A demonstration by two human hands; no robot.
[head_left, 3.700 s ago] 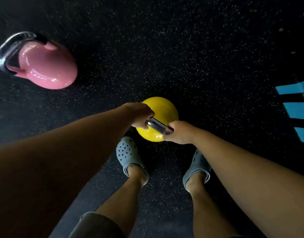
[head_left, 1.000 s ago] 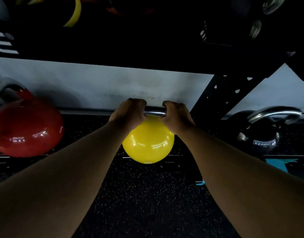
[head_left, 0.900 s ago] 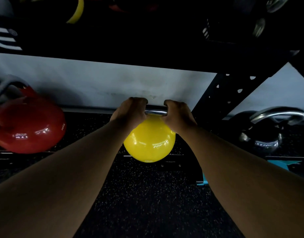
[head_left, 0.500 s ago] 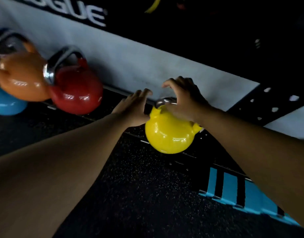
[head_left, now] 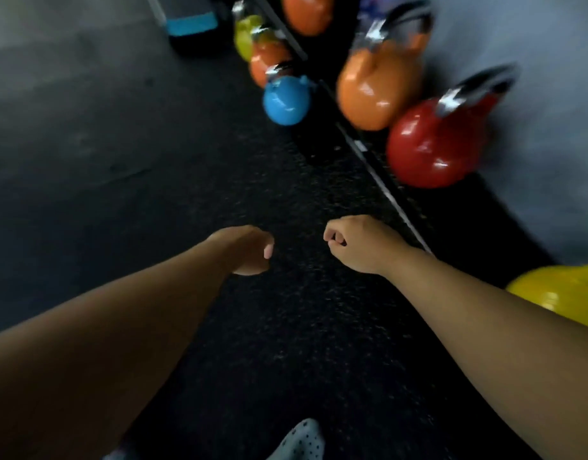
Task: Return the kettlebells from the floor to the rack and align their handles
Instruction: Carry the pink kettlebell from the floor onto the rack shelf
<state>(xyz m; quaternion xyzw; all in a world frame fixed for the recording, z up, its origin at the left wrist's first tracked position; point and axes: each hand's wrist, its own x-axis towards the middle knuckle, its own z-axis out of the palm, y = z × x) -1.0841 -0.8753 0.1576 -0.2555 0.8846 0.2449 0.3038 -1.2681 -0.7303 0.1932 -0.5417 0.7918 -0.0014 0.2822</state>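
Black speckled rubber floor [head_left: 286, 327] fills my view, grey wall [head_left: 551, 94] at right. Left hand [head_left: 249, 250] and right hand [head_left: 359, 244] hang loosely curled, gripping nothing. Yellow kettlebell [head_left: 561, 293] sits on the low rack [head_left: 385, 184] behind my right forearm; red kettlebell [head_left: 432, 144] and orange kettlebell [head_left: 375, 88] line up beyond. Blue kettlebell [head_left: 286, 101] stands on the floor. Edges blurred.

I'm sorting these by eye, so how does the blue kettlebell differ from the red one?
The blue kettlebell looks smaller than the red kettlebell. Blue sits on the floor side of the rack's front rail; red sits beyond it, by the wall. Both are glossy with metal handles.
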